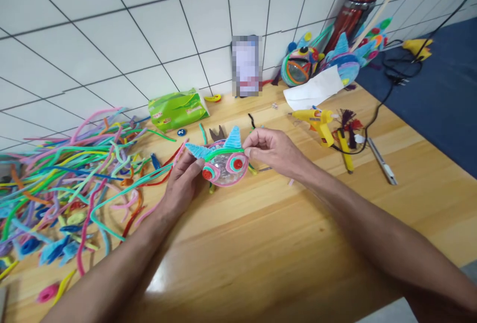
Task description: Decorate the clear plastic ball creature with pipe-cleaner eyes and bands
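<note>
Between my two hands is a pipe-cleaner animal head [224,166] with a clear, see-through face, a pink rim, blue pointed ears and red-centred eyes. My left hand [185,176] grips its left side below one ear, thumb at the front. On the other side, the fingers of my right hand [270,148] pinch the upper right edge, where a green pipe cleaner [223,153] runs across the brow. The tips of the left fingers are hidden behind the head. Dark plier-like jaws [216,134] show just behind it.
Loose coloured pipe cleaners [93,179] heap over the left of the table. A green tissue pack [179,109] and a phone [246,66] are by the tiled wall. To the right are a yellow glue gun [318,123], a utility knife [382,161], finished crafts [298,67] and a red thermos [354,10].
</note>
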Motion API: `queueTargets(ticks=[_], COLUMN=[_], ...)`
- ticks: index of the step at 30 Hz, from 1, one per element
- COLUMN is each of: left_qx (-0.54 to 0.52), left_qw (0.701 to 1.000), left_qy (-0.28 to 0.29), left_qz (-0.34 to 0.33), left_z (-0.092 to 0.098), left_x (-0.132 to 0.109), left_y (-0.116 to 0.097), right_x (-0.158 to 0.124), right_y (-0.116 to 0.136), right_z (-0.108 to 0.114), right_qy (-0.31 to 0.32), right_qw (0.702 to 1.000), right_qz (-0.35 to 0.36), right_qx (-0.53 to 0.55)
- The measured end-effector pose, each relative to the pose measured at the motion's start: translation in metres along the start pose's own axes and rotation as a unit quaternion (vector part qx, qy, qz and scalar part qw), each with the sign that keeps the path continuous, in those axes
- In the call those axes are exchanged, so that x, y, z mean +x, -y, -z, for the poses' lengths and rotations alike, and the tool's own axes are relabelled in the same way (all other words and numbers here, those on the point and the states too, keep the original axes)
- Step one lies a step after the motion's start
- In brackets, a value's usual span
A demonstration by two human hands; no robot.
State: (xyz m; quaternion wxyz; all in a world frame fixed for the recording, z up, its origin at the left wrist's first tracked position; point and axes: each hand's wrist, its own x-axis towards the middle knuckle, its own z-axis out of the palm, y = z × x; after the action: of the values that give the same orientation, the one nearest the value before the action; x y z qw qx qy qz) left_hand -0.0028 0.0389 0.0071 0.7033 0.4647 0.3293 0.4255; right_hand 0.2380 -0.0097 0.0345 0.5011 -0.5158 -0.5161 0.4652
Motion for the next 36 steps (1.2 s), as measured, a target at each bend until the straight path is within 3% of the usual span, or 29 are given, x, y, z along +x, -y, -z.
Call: queueTargets(ticks=[9,18,36], left_qx=[0.023,0.018,0.006], left_qw=[1.000,1.000,0.999], left_qy=[0.014,0.015,0.034], left_qz=[0.003,0.006,0.000], left_z=[0.001,0.006,0.007], left_x=[0.000,0.001,0.001], left_y=[-0.001,0.006,0.006], right_x=[0.000,-0.012,-0.011], right_y=[-0.003,0.002,-0.002], right_z=[-0.003,-0.008,-0.010], right_qy=[-0.003,-0.033,-0.045], right_qw=[1.000,0.990,0.968], right_qz=[0.006,0.069,0.109], right_qx=[-0.015,-0.116,-0.222])
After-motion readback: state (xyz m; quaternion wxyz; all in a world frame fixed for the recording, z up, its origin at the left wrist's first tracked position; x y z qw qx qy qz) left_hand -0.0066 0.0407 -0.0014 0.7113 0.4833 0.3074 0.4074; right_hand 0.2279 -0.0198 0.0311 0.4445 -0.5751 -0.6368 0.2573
